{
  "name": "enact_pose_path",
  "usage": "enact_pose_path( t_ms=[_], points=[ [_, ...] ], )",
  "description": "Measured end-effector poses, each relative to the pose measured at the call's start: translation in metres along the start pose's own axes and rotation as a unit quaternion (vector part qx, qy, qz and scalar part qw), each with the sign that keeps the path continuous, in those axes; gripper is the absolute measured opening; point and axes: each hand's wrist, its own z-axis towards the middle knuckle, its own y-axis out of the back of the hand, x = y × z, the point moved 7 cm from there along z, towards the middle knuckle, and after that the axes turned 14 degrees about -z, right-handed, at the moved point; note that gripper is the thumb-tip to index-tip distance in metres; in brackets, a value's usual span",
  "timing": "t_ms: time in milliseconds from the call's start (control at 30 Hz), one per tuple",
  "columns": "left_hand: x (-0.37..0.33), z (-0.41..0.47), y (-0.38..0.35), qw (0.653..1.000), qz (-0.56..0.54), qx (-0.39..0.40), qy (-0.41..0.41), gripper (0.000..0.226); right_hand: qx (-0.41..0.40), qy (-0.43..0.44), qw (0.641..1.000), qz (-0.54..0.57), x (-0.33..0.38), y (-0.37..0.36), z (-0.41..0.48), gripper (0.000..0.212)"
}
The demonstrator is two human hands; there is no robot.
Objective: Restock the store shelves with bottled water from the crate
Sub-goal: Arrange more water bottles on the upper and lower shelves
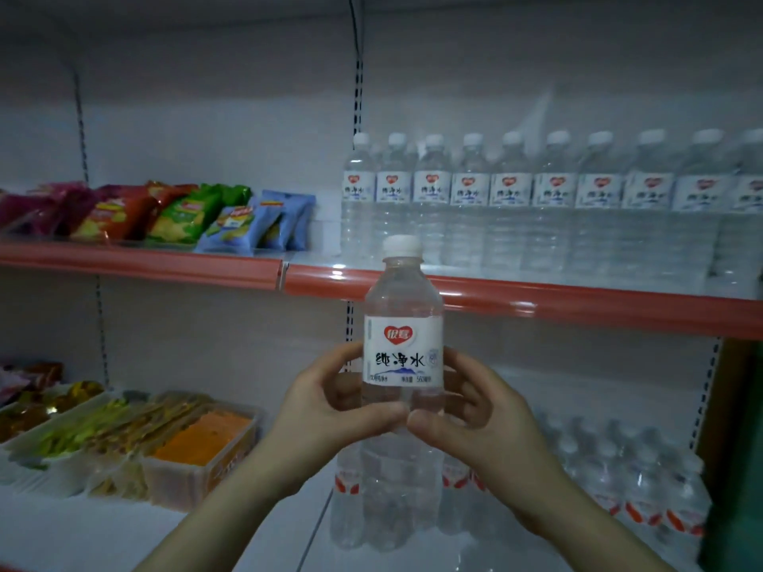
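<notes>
Water bottle [402, 348] upright in mid-air, white cap on top, gripped below its label by curled fingers [371, 419] of left hand [326, 410] and right hand [475, 414], thumbs nearly touching in front. Behind, matching bottles [553, 200] lined along red-edged shelf [578, 303]; chip packets [165, 212] leftward.

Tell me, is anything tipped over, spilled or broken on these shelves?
Nothing really. The row of water bottles on the upper shelf stands upright, and the bottle held by the left hand and right hand is upright with its cap on. Only the snack bags lean on each other.
</notes>
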Motion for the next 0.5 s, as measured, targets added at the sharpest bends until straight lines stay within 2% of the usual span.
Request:
enact_pose_path(
  t_ms=[167, 333, 500],
  points=[
    [-0.026, 0.023, -0.031, 0.999, -0.025, 0.016, -0.031, 0.071, -0.042, 0.031, 0.999, 0.012, 0.028, 0.037, 0.005, 0.055],
    [-0.044, 0.042, -0.061, 0.998, -0.029, 0.027, -0.048, 0.069, -0.077, 0.047, 0.996, 0.024, 0.046, 0.069, 0.010, 0.050],
    [-0.054, 0.056, -0.077, 0.997, -0.037, 0.004, -0.061, 0.049, -0.059, 0.045, 0.997, 0.012, 0.055, 0.090, 0.017, 0.050]
  ],
)
